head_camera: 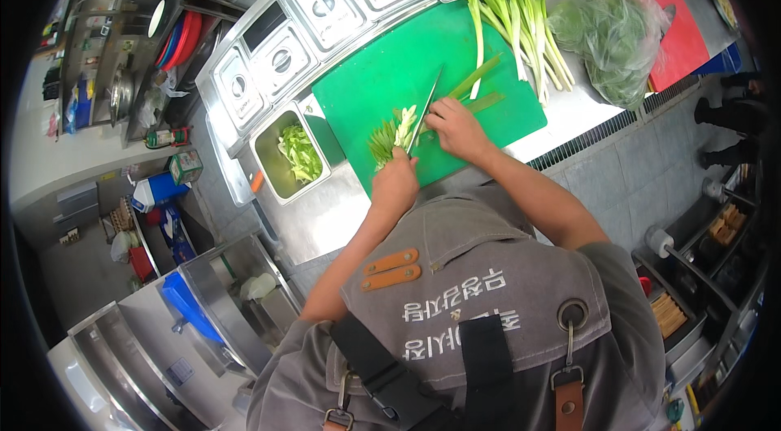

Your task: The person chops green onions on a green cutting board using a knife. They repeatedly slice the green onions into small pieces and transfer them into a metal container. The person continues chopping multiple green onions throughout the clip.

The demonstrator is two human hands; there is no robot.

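Observation:
My left hand [395, 182] grips a kitchen knife [429, 98] near its handle end; the blade points up and away over a green cutting board [378, 83]. Green onion stalks [476, 78] lie under my right hand [457, 129], whose bent fingers hold them close beside the blade. Cut green onion pieces [393, 132] form a pile left of the knife, by my left hand. Uncut green onions [525, 22] spread over the board's far right corner and the steel counter. Left of the board, a steel pan [276, 185] holds cut greens [300, 153].
Lidded steel pans [323, 7] line the board's far side. At right, a clear plastic bag of greens [616, 40] rests partly on a red board [683, 34]. A floor grate [579, 138] runs beside the counter. Another person's dark-clad legs [726, 116] show at far right.

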